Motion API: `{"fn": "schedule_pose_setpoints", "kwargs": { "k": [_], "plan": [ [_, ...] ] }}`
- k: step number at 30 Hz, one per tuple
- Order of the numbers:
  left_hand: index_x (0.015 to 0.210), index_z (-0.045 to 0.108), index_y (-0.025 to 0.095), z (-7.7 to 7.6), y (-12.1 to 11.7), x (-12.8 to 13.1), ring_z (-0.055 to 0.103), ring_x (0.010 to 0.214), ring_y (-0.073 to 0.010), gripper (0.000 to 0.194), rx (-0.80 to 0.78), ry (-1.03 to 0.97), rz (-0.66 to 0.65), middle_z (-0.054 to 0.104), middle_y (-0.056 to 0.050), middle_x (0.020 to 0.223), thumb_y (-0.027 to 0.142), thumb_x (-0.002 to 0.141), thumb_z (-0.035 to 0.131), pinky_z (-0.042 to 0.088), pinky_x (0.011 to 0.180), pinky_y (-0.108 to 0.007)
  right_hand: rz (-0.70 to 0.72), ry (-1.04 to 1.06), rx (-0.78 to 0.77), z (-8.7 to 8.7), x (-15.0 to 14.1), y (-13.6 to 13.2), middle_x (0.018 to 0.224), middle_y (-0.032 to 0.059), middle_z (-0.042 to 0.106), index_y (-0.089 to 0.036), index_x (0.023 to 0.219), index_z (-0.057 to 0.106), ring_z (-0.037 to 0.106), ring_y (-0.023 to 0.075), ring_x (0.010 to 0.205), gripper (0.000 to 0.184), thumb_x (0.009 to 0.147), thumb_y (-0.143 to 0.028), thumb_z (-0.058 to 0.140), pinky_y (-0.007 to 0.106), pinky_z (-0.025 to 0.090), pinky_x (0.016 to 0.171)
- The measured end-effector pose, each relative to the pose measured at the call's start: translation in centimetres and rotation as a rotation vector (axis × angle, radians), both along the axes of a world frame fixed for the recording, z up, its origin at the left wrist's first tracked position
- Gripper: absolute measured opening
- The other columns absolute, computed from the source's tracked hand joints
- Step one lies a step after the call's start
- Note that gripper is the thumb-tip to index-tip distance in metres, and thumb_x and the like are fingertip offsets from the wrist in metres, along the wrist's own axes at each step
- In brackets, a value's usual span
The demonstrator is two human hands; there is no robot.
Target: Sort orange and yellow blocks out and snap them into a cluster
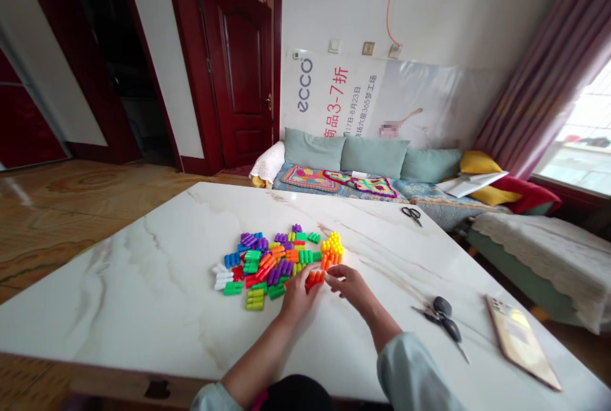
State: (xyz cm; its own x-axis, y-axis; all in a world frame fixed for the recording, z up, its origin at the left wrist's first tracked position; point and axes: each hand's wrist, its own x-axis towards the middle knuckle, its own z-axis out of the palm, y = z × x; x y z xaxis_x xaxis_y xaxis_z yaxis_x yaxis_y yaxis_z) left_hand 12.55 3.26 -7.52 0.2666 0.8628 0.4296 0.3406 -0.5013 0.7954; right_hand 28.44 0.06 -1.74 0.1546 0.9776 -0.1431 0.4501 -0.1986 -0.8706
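Note:
My left hand (300, 293) is closed round a small orange plastic building block (315, 279) made of joined rounded pegs, just above the white marbled table (191, 328). From the other side my right hand (352, 285) meets the same block, thumb and fingertips curled at its right end. Directly behind my hands stands an upright cluster of blocks, yellow (333, 243) at the back and orange (331, 261) in front. Left of it lies a loose pile of similar blocks, among them purple (285, 268), green (251, 261), white (223, 277) and lime (254, 299) ones.
On the right of the table lie dark-handled scissors (443, 317) and a phone (522, 341). Another pair of scissors (412, 214) rests near the far right edge. Beyond the table stands a sofa with pale green cushions (312, 150); a dark red door (245, 67) is at the back.

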Motion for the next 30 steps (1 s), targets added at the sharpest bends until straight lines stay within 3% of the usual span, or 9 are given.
{"fn": "schedule_pose_setpoints", "kwargs": {
  "k": [3,10,16,20,26,30],
  "plan": [
    [0.122,0.058,0.025,0.0,0.2,0.1,0.066,0.086,-0.0188,0.04,0.005,0.045,0.013,0.072,-0.002,0.099,0.022,0.082,0.061,0.052,0.079,-0.031,0.054,-0.099,0.113,0.0,-0.3,0.3,0.089,0.0042,0.069,-0.016,0.086,0.068,0.06,0.0129,0.066,0.025,0.064,-0.029,0.071,0.023,0.045,0.058],
    [0.122,0.056,0.026,-0.6,0.3,0.1,0.066,0.085,-0.0161,0.038,0.061,0.049,0.006,0.07,-0.002,0.105,0.022,0.084,0.059,0.051,0.079,-0.029,0.069,-0.153,0.133,-0.4,0.6,1.8,0.065,0.0002,0.067,-0.016,0.078,0.069,0.059,0.0131,0.06,0.012,0.068,-0.02,0.063,0.022,0.043,0.058],
    [0.099,0.064,0.02,-0.6,0.1,-0.7,0.062,0.086,-0.0191,0.021,0.287,0.07,0.185,0.068,-0.005,0.092,0.017,0.09,0.045,0.049,0.078,-0.033,-0.288,-0.469,0.125,-1.2,4.6,2.5,0.078,0.0054,0.07,-0.016,0.082,0.07,0.061,0.0177,0.072,0.016,0.072,-0.019,0.058,0.024,0.039,0.061],
    [0.092,0.064,0.021,-0.1,-0.1,-1.2,0.059,0.084,-0.0215,0.017,0.355,0.146,0.253,0.067,-0.005,0.087,0.016,0.087,0.048,0.045,0.078,-0.037,-0.286,-0.535,0.086,-2.6,4.5,3.3,0.087,0.0057,0.071,-0.018,0.089,0.07,0.062,0.0168,0.077,0.022,0.074,-0.014,0.054,0.023,0.038,0.063],
    [0.079,0.063,0.021,0.6,-0.6,-1.2,0.056,0.082,-0.0216,0.014,0.334,0.229,0.17,0.065,-0.003,0.08,0.012,0.081,0.052,0.042,0.079,-0.037,-0.322,-0.576,0.087,-3.4,3.4,4.4,0.089,0.0059,0.071,-0.018,0.094,0.067,0.062,0.0174,0.083,0.025,0.074,-0.01,0.054,0.023,0.038,0.064],
    [0.081,0.064,0.021,0.9,-0.7,-1.2,0.054,0.086,-0.0224,0.023,0.298,0.253,0.139,0.064,-0.003,0.082,0.006,0.073,0.049,0.041,0.082,-0.039,-0.308,-0.549,0.109,-3.4,3.2,4.5,0.09,0.006,0.071,-0.016,0.094,0.065,0.062,0.0167,0.083,0.024,0.075,-0.008,0.053,0.023,0.039,0.067]
  ]
}}
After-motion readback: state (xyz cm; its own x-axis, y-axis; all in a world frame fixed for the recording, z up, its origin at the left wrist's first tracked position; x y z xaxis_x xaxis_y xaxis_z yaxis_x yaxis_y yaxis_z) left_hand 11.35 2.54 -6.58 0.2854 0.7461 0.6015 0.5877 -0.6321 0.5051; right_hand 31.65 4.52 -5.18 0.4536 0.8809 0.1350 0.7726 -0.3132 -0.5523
